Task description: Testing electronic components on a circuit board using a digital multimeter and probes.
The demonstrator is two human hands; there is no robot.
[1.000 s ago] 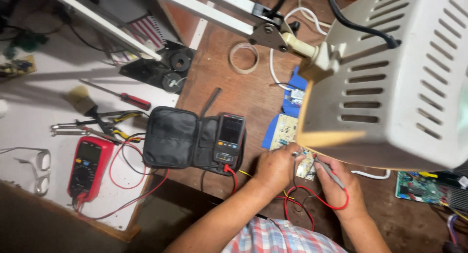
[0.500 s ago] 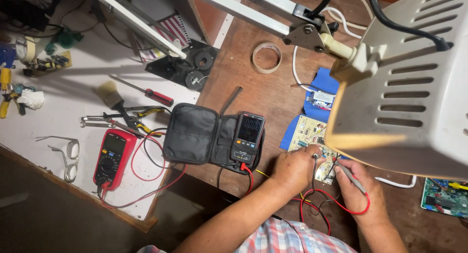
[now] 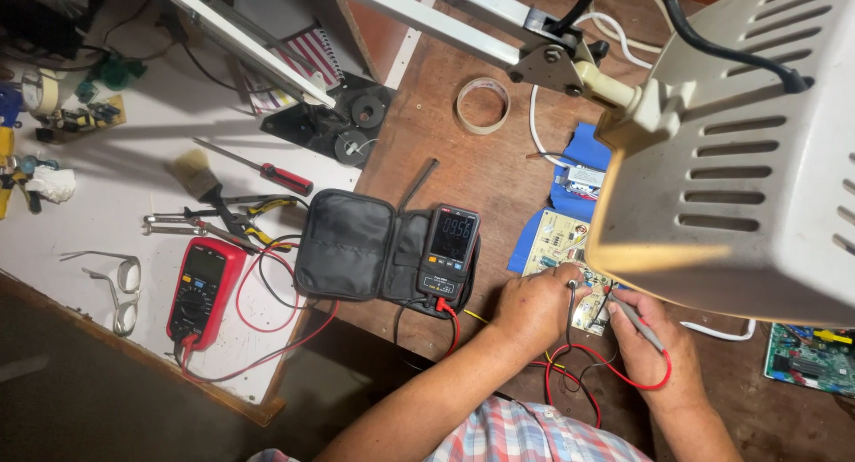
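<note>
A big cream lamp head with slotted vents fills the upper right, hung on a white jointed arm that runs in from the top left. Under it lies a brown wooden bench, butted against a white tabletop on the left.

Both forearms come up from the bottom edge, over a plaid shirt. The left hand is curled, knuckles up, fingers closed on a black probe that points down onto a pale circuit board. The right hand sits just beside it, wrist bent inward, pinching a grey-tipped probe angled up-left to the board's lower edge. The board lies on blue cloth, partly under the lamp's rim, right in front of both hands. Red and black leads loop below the wrists.

Left of the hands an open black case holds a black multimeter with a lit screen, upright in the right half. Well apart on the white top rests a red multimeter with red leads, near clear safety glasses. Above it lie pliers, a brush and a red-handled screwdriver. A tape roll sits on the bench near the lamp joint, and a green board shows at the right edge
</note>
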